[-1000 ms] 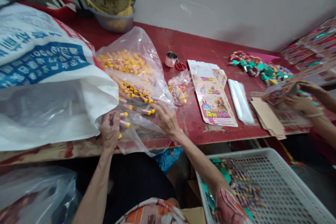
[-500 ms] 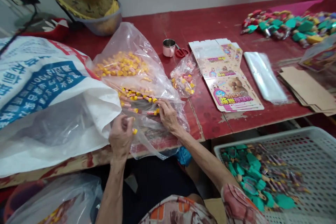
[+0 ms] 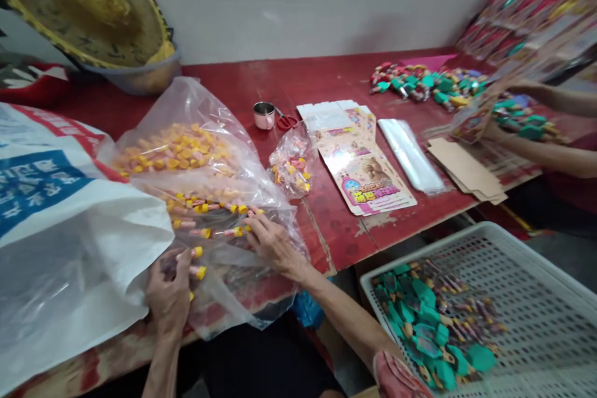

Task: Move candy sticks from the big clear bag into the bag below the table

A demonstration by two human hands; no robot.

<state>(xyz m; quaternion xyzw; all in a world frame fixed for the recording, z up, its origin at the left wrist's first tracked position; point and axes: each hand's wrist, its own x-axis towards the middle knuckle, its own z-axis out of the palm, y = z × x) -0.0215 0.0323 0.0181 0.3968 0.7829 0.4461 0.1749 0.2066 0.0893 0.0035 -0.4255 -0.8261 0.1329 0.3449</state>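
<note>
A big clear plastic bag [image 3: 219,137] full of small pink tubes with yellow caps [image 3: 177,152] lies on the red table [image 3: 345,236]. My left hand [image 3: 170,295] is closed around a bunch of those pink tubes [image 3: 194,261] at the bag's mouth. My right hand [image 3: 275,242] reaches into the bag mouth, fingers pinched on another tube [image 3: 236,231] among the loose ones.
A large white woven sack [image 3: 60,242] lies at the left. A small bag of tubes [image 3: 291,165], printed cards [image 3: 364,171], a clear sleeve stack [image 3: 410,155], cardboard pieces [image 3: 466,168] and a metal cup [image 3: 263,115] sit on the table. A white basket [image 3: 527,317] holds teal toys. Another person's hands [image 3: 517,112] work at right.
The view has swung right and up. My left hand has dropped lower with its tubes, and my right hand stays at the bag mouth among the tubes. The other person's hands are in view again.
</note>
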